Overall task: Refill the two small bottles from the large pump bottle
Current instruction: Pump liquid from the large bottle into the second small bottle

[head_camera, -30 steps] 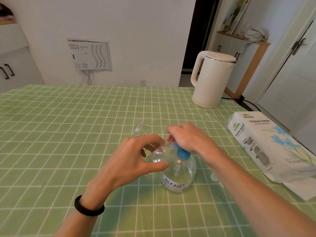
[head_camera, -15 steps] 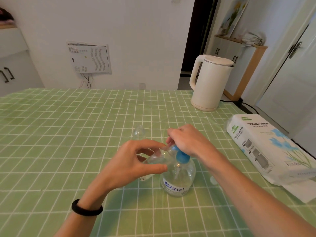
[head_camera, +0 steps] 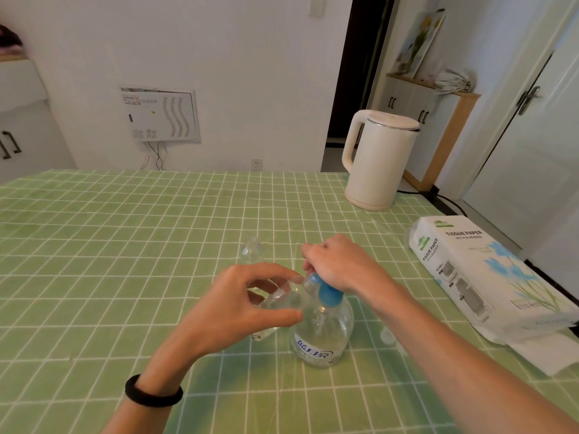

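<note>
The large clear pump bottle [head_camera: 322, 336], with a blue pump head and a blue-lettered label, stands on the green checked tablecloth. My right hand [head_camera: 340, 264] rests on top of the pump head, fingers curled over it. My left hand [head_camera: 238, 305] holds a small clear bottle [head_camera: 282, 300] tilted, its mouth up against the pump's spout. A second small clear bottle [head_camera: 253, 250] stands upright on the cloth just beyond my left hand. A small clear cap [head_camera: 388, 335] lies on the cloth right of the pump bottle.
A cream electric kettle [head_camera: 377, 161] stands at the table's far right, its cord running off the edge. A white tissue paper pack [head_camera: 479, 277] lies along the right edge. The green tablecloth [head_camera: 109, 245] stretches left and forward.
Both hands and the bottles keep nearly the same pose. The camera has tilted up a little, so everything sits lower in the frame.
</note>
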The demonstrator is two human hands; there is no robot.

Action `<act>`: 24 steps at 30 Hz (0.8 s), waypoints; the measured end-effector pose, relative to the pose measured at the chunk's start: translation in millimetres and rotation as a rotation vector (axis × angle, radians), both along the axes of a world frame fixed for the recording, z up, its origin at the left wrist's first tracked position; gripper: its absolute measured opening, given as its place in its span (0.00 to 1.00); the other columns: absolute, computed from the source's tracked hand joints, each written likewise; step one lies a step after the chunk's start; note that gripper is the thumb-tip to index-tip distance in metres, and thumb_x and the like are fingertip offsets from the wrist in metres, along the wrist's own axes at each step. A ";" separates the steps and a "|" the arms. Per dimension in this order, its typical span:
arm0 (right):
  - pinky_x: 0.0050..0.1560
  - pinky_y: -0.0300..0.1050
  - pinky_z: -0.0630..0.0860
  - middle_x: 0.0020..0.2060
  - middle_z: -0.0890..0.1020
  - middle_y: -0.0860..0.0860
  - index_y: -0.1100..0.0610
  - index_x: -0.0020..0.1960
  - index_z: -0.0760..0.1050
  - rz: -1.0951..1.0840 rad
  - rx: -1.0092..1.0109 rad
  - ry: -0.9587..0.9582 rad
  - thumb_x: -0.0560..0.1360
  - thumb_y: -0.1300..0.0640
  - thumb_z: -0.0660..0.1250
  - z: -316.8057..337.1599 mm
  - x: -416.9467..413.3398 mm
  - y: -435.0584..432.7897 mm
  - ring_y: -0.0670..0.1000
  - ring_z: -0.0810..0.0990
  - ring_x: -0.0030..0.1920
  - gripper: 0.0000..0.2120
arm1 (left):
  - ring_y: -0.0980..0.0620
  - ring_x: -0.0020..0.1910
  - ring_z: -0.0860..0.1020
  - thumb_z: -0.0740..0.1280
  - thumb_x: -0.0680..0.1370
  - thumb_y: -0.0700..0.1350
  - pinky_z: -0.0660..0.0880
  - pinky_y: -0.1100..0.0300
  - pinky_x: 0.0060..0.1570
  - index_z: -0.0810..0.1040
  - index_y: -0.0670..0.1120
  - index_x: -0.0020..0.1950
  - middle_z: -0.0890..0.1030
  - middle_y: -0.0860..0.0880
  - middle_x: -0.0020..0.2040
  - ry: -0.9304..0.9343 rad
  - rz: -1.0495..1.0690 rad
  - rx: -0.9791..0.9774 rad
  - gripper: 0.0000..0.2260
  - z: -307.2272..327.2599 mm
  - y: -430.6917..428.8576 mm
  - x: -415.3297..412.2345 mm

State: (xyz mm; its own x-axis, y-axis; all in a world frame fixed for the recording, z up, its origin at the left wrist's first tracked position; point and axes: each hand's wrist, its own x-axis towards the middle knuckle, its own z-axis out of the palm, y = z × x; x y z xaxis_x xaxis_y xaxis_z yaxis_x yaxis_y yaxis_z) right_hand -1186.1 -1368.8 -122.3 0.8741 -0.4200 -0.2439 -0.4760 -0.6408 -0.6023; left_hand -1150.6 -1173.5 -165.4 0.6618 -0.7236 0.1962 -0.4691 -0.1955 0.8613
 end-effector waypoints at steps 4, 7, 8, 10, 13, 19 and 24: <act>0.67 0.58 0.79 0.55 0.88 0.55 0.60 0.56 0.86 -0.009 0.024 0.030 0.81 0.48 0.61 -3.8 0.4 2.1 0.58 0.86 0.58 0.21 | 0.58 0.54 0.85 0.79 0.68 0.58 0.82 0.58 0.55 0.85 0.61 0.58 0.87 0.60 0.52 -0.025 0.007 0.025 0.19 -1.1 -1.3 0.6; 0.68 0.58 0.79 0.57 0.88 0.56 0.61 0.57 0.85 0.008 0.018 0.042 0.82 0.48 0.60 -5.6 0.0 3.2 0.58 0.86 0.59 0.20 | 0.58 0.54 0.85 0.80 0.68 0.57 0.82 0.56 0.56 0.85 0.61 0.58 0.87 0.60 0.53 -0.027 0.023 0.036 0.19 -1.4 -0.4 0.8; 0.68 0.59 0.79 0.56 0.88 0.56 0.61 0.57 0.85 0.004 0.015 0.036 0.82 0.48 0.60 -5.0 0.2 3.0 0.58 0.86 0.59 0.21 | 0.58 0.55 0.85 0.80 0.68 0.57 0.82 0.56 0.57 0.85 0.61 0.59 0.87 0.60 0.53 -0.029 0.028 0.037 0.19 -1.0 -0.2 0.3; 0.67 0.59 0.79 0.56 0.88 0.55 0.61 0.57 0.86 0.002 0.003 0.033 0.81 0.48 0.61 -2.1 -0.2 2.8 0.58 0.86 0.58 0.21 | 0.58 0.55 0.85 0.79 0.67 0.59 0.82 0.57 0.56 0.85 0.61 0.59 0.87 0.60 0.53 -0.031 0.032 0.030 0.20 -0.3 -0.2 -0.7; 0.65 0.57 0.80 0.54 0.88 0.55 0.59 0.56 0.85 0.013 -0.023 0.024 0.80 0.46 0.61 2.7 0.8 1.4 0.57 0.87 0.56 0.20 | 0.57 0.55 0.85 0.79 0.68 0.59 0.82 0.57 0.56 0.85 0.61 0.59 0.87 0.59 0.53 -0.034 0.029 0.019 0.20 1.2 -0.5 -1.1; 0.67 0.59 0.80 0.55 0.89 0.58 0.64 0.57 0.86 -0.008 0.025 -0.013 0.81 0.48 0.61 -3.4 0.5 0.8 0.60 0.86 0.59 0.23 | 0.58 0.54 0.85 0.80 0.69 0.55 0.82 0.58 0.56 0.85 0.61 0.58 0.87 0.61 0.53 -0.053 0.037 0.040 0.18 1.4 -1.2 -0.9; 0.67 0.59 0.80 0.56 0.89 0.57 0.62 0.57 0.86 0.009 0.011 0.009 0.82 0.47 0.60 -5.2 -0.9 2.8 0.59 0.87 0.59 0.22 | 0.58 0.55 0.85 0.81 0.70 0.53 0.82 0.56 0.57 0.85 0.60 0.58 0.87 0.61 0.53 -0.061 0.040 0.061 0.18 2.1 -0.5 -1.9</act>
